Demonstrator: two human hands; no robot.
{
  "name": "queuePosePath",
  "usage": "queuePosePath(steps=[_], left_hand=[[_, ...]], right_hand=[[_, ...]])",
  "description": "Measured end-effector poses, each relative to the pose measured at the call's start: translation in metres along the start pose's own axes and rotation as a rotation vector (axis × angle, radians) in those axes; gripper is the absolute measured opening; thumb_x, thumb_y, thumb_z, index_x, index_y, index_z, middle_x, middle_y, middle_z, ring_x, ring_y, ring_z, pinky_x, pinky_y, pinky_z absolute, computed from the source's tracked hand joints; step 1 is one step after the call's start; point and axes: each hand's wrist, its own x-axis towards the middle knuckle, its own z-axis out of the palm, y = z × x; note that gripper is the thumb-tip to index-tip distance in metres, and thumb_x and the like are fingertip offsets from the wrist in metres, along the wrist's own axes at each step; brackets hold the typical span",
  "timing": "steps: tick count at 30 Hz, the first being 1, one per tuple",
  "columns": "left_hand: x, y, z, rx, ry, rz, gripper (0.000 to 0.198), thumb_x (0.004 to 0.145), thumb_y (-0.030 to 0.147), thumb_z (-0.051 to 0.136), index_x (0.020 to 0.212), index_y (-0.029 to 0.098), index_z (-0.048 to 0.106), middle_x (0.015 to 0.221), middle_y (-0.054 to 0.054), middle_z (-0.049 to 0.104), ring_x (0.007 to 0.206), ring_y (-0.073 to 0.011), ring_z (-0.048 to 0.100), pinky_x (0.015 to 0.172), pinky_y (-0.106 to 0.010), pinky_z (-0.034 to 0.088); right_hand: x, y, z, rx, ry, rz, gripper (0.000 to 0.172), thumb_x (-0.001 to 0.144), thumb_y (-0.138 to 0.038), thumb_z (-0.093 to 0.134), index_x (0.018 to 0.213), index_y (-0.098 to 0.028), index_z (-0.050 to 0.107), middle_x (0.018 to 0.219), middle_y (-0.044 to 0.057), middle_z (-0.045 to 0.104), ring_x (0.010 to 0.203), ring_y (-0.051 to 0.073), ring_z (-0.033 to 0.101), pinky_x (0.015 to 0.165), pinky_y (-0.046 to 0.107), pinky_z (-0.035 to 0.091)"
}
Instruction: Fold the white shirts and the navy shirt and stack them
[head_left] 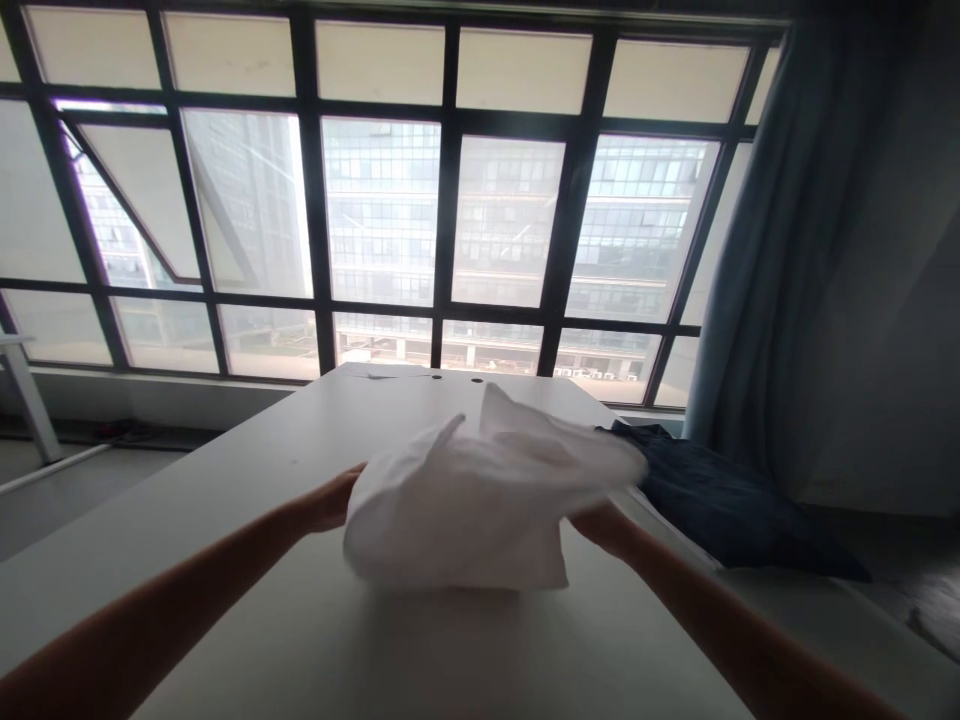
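Observation:
A white cloth (465, 510), partly blurred by motion, is bunched up above the white table (300, 440), with loose folds rising at its top and right side. My left hand (335, 500) is at the cloth's left edge, its fingers hidden behind the fabric. On the other side, my right hand (604, 525) meets the cloth's lower right part, and its fingers are covered too. How either hand grips the cloth cannot be made out.
Dark blue cloth (720, 500) lies along the table's right edge. A blue-grey curtain (772, 260) hangs at the right. Behind the table stand large black-framed windows (382, 210). A white table leg (31, 400) shows at far left.

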Motion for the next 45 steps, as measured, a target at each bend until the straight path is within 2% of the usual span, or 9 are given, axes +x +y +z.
queuePosePath(steps=[5, 8, 15, 19, 24, 29, 34, 40, 45], left_hand=[[0.024, -0.022, -0.026, 0.064, -0.119, -0.459, 0.070, 0.062, 0.072, 0.076, 0.099, 0.013, 0.072, 0.085, -0.012, 0.071, 0.080, -0.0292, 0.069, 0.065, -0.036, 0.057], [0.040, -0.032, -0.037, 0.128, 0.007, -0.526, 0.066, 0.057, 0.073, 0.078, 0.086, 0.015, 0.071, 0.079, -0.009, 0.069, 0.063, -0.0222, 0.066, 0.057, -0.031, 0.055], [0.089, -0.034, -0.028, 0.320, 0.332, -0.361, 0.064, 0.055, 0.066, 0.082, 0.087, 0.013, 0.067, 0.096, -0.013, 0.068, 0.072, -0.0217, 0.065, 0.056, -0.026, 0.051], [0.103, -0.033, -0.021, 0.220, 0.457, -0.206, 0.056, 0.062, 0.058, 0.080, 0.091, 0.012, 0.066, 0.086, -0.010, 0.068, 0.073, -0.0221, 0.064, 0.054, -0.025, 0.048], [0.088, -0.040, -0.033, 0.007, 0.557, 0.054, 0.045, 0.072, 0.049, 0.072, 0.100, 0.016, 0.060, 0.081, -0.002, 0.065, 0.065, -0.0162, 0.062, 0.055, -0.024, 0.049], [0.076, -0.061, -0.037, 0.096, 0.576, -0.256, 0.043, 0.073, 0.034, 0.073, 0.106, 0.013, 0.055, 0.079, -0.004, 0.063, 0.059, -0.0157, 0.061, 0.052, -0.025, 0.048], [0.076, -0.066, -0.034, 0.192, 0.621, -0.280, 0.056, 0.078, 0.030, 0.071, 0.125, 0.009, 0.048, 0.080, -0.005, 0.062, 0.059, -0.0154, 0.061, 0.051, -0.024, 0.048], [0.046, -0.046, -0.019, 0.290, 0.502, -0.379, 0.073, 0.081, 0.042, 0.069, 0.138, 0.010, 0.037, 0.081, -0.006, 0.062, 0.060, -0.0183, 0.063, 0.049, -0.026, 0.052], [-0.001, -0.033, 0.006, 0.405, 0.316, -0.412, 0.086, 0.073, 0.057, 0.073, 0.140, 0.014, 0.041, 0.075, -0.003, 0.063, 0.062, -0.0200, 0.064, 0.049, -0.025, 0.051]], right_hand=[[0.037, 0.031, 0.011, -0.025, -0.087, 0.462, 0.053, 0.073, -0.057, 0.074, 0.098, -0.010, 0.066, 0.091, 0.014, 0.070, 0.073, 0.023, 0.068, 0.053, 0.028, 0.054], [0.050, 0.056, 0.019, -0.106, -0.036, 0.568, 0.044, 0.077, -0.049, 0.073, 0.099, -0.012, 0.066, 0.092, 0.013, 0.070, 0.071, 0.022, 0.067, 0.048, 0.026, 0.051], [0.070, 0.061, 0.035, -0.114, 0.076, 0.366, 0.022, 0.079, -0.031, 0.067, 0.083, -0.009, 0.067, 0.082, 0.009, 0.070, 0.073, 0.019, 0.063, 0.058, 0.024, 0.048], [0.072, 0.049, 0.033, 0.038, 0.101, 0.203, 0.028, 0.077, -0.037, 0.067, 0.087, -0.010, 0.067, 0.083, 0.008, 0.070, 0.077, 0.021, 0.063, 0.067, 0.028, 0.050], [0.075, 0.054, 0.026, 0.338, 0.078, 0.203, 0.043, 0.075, -0.046, 0.071, 0.100, -0.012, 0.064, 0.093, 0.010, 0.071, 0.080, 0.022, 0.065, 0.068, 0.031, 0.054], [0.083, 0.075, 0.035, 0.032, 0.174, 0.492, 0.045, 0.076, -0.040, 0.073, 0.107, -0.010, 0.063, 0.091, 0.011, 0.070, 0.074, 0.021, 0.066, 0.054, 0.024, 0.050], [0.077, 0.067, 0.035, -0.104, 0.209, 0.501, 0.058, 0.082, -0.038, 0.068, 0.128, -0.006, 0.052, 0.104, 0.017, 0.068, 0.076, 0.020, 0.066, 0.050, 0.023, 0.050], [0.036, 0.031, 0.020, -0.194, 0.025, 0.601, 0.077, 0.086, -0.042, 0.066, 0.144, -0.004, 0.034, 0.082, 0.012, 0.068, 0.061, 0.020, 0.064, 0.047, 0.027, 0.052], [-0.006, 0.018, 0.012, -0.229, -0.134, 0.609, 0.075, 0.086, -0.042, 0.066, 0.143, -0.006, 0.034, 0.073, 0.007, 0.068, 0.052, 0.015, 0.060, 0.040, 0.020, 0.043]])
